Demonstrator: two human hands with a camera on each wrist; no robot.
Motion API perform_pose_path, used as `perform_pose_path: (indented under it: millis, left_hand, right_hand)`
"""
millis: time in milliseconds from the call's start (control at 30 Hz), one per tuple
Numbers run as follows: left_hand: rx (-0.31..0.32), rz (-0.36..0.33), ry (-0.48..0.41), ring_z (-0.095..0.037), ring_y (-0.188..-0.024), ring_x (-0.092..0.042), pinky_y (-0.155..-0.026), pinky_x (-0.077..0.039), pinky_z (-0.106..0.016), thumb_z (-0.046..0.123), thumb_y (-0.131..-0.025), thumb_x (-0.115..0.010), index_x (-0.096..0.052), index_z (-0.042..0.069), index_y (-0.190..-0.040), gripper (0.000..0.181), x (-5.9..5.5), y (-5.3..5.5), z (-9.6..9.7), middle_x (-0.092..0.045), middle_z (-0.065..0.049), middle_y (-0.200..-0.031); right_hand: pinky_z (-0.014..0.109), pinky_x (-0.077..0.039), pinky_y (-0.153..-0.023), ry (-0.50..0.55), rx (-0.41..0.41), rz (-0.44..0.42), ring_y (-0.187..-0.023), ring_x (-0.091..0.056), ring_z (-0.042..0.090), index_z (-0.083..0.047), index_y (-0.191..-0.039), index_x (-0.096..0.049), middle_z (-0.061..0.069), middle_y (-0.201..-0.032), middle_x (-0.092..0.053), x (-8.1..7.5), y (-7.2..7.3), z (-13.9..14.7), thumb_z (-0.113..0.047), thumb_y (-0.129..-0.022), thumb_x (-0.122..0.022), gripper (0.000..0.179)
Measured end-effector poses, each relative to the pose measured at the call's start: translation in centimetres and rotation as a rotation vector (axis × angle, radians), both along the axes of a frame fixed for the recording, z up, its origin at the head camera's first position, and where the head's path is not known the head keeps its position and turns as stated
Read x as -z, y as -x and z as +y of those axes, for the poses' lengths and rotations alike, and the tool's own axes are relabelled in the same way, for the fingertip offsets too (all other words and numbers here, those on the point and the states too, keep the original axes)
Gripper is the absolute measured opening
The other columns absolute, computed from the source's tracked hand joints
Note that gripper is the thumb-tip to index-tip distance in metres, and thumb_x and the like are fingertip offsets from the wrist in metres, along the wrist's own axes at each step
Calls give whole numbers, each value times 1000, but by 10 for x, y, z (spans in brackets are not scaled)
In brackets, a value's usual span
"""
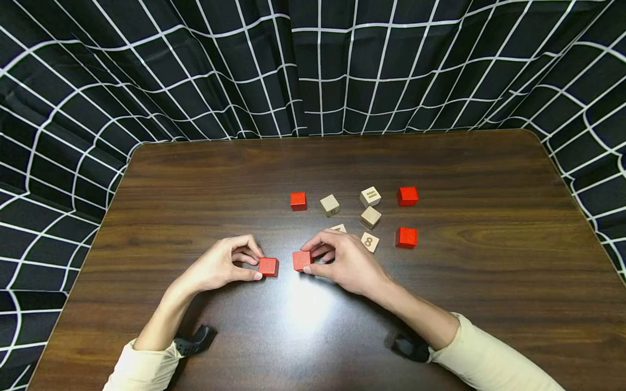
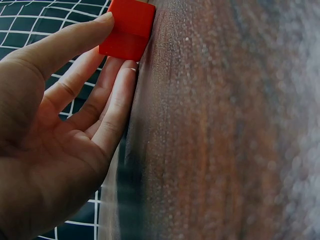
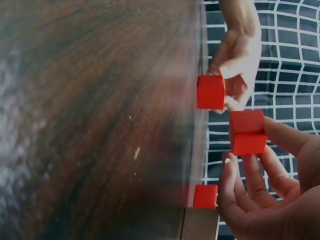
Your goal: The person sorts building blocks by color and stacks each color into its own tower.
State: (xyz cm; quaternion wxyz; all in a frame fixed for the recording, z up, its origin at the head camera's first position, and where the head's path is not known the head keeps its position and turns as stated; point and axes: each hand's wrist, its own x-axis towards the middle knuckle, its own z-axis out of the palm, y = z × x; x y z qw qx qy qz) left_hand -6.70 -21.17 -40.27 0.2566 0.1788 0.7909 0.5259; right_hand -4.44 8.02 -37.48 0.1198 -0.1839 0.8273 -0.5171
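Note:
My left hand pinches a red cube between thumb and fingers. In the left wrist view that cube sits at the tabletop. Just to the right, my right hand pinches another red cube by its sides. The right wrist view has this second cube held up off the table, apart from the left hand's cube. A small gap separates the two cubes in the head view.
Behind the hands stand a red cube and several pale wooden cubes, one marked 8; another is partly hidden by the right hand. Two more red cubes stand to the right. A black gridded curtain surrounds the brown table.

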Motion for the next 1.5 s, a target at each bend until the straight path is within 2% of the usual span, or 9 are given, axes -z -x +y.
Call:
perform_pose_path:
  millis: [200,400,567,767,1100,1500]
  left_hand:
    - [-3,-4,7,-21,-95,-68,-88,-58,-29,0,-74,-85,-64,5,-96,31,0,0,0,-64,-14,-109]
    - [-2,-4,6,-21,-95,-69,-89,-58,-30,0,-74,-86,-64,6,-97,31,0,0,0,-64,-14,-109]
    - [-1,-1,-2,-19,-94,-69,-89,-58,-29,0,-74,-86,-65,5,-97,31,1,0,-1,-64,-13,-107]
    - [2,0,-17,-19,-93,-69,-89,-58,-29,0,-74,-86,-65,5,-96,31,2,0,-1,-64,-13,-107]
    - [5,-2,-32,-19,-93,-69,-89,-58,-30,-2,-74,-85,-64,3,-96,31,1,1,-1,-64,-14,-107]
    - [2,-6,-32,-21,-94,-69,-90,-58,-30,-3,-74,-85,-64,3,-96,31,2,1,0,-64,-14,-105]
  right_hand:
    - [26,-61,-74,8,22,-33,-86,-72,16,-12,-100,-71,0,-102,-71,4,-1,-6,-2,-76,-82,28]
    - [19,-59,-70,-12,22,-28,-85,-73,15,-13,-98,-71,0,-101,-70,5,0,-11,-5,-75,-85,27]
    - [25,-60,-73,-17,9,-11,-86,-72,18,-11,-98,-71,0,-99,-71,6,1,-15,-4,-75,-84,27]
    - [32,-59,-79,-78,5,31,-88,-69,17,-14,-97,-72,-4,-94,-71,7,2,-20,-9,-75,-85,26]
    - [20,-55,-71,-102,-9,-12,-85,-70,17,-15,-94,-71,-4,-89,-72,8,4,-26,-12,-74,-87,27]
    - [21,-52,-70,-190,-40,-29,-83,-69,13,-16,-92,-69,-5,-86,-72,8,7,-35,-14,-73,-88,27]
